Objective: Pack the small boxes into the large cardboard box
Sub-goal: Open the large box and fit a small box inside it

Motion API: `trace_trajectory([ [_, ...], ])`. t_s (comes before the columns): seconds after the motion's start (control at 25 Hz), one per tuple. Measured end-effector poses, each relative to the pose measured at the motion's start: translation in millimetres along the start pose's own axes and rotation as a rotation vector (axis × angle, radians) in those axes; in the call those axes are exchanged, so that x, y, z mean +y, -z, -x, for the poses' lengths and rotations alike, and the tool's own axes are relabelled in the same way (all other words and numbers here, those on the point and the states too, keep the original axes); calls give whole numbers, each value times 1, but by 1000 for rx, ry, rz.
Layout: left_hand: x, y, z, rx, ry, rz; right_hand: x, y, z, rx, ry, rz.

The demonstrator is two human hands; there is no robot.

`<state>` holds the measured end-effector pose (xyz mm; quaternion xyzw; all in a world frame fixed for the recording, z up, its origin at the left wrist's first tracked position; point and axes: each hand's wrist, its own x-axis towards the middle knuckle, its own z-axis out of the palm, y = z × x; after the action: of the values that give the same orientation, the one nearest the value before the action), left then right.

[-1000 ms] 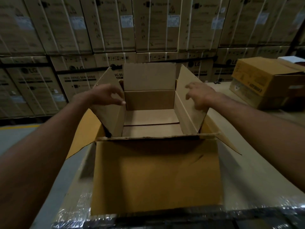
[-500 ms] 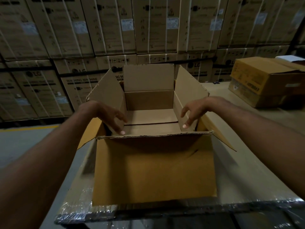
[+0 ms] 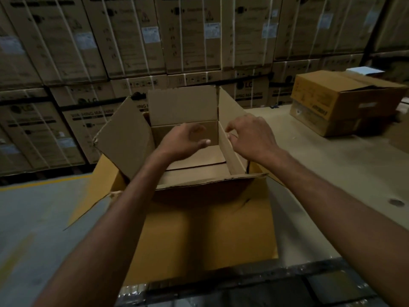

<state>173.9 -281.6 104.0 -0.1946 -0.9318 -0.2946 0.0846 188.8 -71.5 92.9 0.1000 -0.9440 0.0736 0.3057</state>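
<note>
Left flap: left flap (image 3: 124, 138) tilts outward, centre-left of frame, apart from both hands.
Left hand: left hand (image 3: 188, 139) sits over the open large cardboard box (image 3: 210, 229) (centre of frame); its fingers are loosely curled and empty.
Right hand: right hand (image 3: 251, 136) is at the upright right flap (image 3: 230, 111) with fingers bent at its edge; grip cannot be told.
Surroundings: closed carton (image 3: 345, 100) upper right; stacked cartons (image 3: 188, 36) behind.
Change: both hands have moved from the near rim toward the far wall.

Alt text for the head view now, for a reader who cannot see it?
Two bare hands reach over an open, empty large cardboard box on a plastic-wrapped surface: the left hand hovers above its inside, the right hand curls at the right flap. Stacked cartons fill the background.
</note>
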Motion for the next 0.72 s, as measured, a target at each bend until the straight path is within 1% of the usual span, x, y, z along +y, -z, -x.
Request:
trace_trajectory([
  [0.08, 24, -26, -2, 114, -35, -6, 13, 7, 14, 79, 2, 7],
  [0.12, 35, -37, -2, 143, -32, -2, 21, 11, 20, 109, -4, 18],
  [0.2, 59, -59, -6, 133, 7, -16, 44, 20, 33, 124, -35, 37],
  [0.28, 86, -78, -10, 97, 35, -22, 72, 24, 45, 82, -85, 23],
  [0.36, 110, -96, -19, 103, 47, 6, 103, 27, 57, 31, -119, -6],
  [0.44, 121, -110, -32, 142, 99, 42, 126, 26, 67, -23, -119, -15],
  [0.52, 134, -129, -41, 132, 137, 67, 151, 29, 77, -80, -113, -33],
  [0.56, 143, -141, -45, 108, 125, 50, 165, 32, 82, -103, -108, -39],
  [0.64, 156, -161, -52, 55, 85, -75, 190, 33, 87, -130, -100, -49],
  [0.72, 167, -178, -59, 76, 121, -168, 211, 33, 88, -144, -99, -58],
])
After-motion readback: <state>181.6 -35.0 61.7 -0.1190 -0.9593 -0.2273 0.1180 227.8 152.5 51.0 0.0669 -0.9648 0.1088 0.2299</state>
